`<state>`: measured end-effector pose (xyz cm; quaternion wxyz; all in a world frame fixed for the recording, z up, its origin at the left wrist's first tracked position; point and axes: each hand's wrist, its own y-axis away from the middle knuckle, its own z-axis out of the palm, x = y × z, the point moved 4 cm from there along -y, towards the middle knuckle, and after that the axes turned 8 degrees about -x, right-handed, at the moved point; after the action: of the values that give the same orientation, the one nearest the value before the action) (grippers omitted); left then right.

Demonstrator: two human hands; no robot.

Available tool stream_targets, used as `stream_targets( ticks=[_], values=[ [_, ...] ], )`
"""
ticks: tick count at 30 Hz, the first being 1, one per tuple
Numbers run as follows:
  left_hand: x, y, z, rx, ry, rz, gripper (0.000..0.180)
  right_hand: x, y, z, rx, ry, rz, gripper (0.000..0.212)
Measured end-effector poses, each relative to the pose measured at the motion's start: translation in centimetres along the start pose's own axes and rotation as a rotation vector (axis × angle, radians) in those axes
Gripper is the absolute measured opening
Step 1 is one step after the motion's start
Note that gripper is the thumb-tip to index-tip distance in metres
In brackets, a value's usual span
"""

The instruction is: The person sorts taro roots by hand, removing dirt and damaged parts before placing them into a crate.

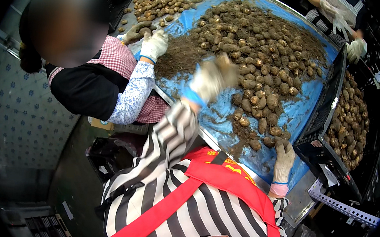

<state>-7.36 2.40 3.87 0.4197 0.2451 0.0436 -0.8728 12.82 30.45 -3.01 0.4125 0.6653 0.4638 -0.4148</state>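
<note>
Brown, soil-covered taro corms (267, 71) lie heaped on a blue plastic sheet (300, 115) on the table in front of me. My left hand (212, 78), in a whitish work glove, is over the heap's left side; motion smears its fingers, so any hold is unclear. At the heap's near right corner is my right hand (284, 157), gloved too. Its fingers curl down beside a taro corm (268, 141), and what lies under them is hidden. Loose soil and root fibres (177, 55) are spread left of the heap.
A co-worker (111, 79) at my left holds taro in gloved hands. Another gloved person (339, 14) stands at the far right. A black crate (320, 117) full of taro stands right of the table, near a perforated metal strip (344, 206). Cleaner taro (164, 4) lies far left.
</note>
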Motion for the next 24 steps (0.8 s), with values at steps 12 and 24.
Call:
stream_targets(
  ticks=[12, 24],
  values=[
    [1.9, 1.6, -0.8, 0.134, -1.485, 0.297, 0.037, 0.4, -0.9, -0.2, 0.177, 0.229, -0.158, 0.042],
    [3.1, 9.0, -10.8, 0.589, -2.582, 0.411, 0.029, 1.6, -2.7, 0.5, 0.162, 0.543, -0.132, 0.045]
  ],
)
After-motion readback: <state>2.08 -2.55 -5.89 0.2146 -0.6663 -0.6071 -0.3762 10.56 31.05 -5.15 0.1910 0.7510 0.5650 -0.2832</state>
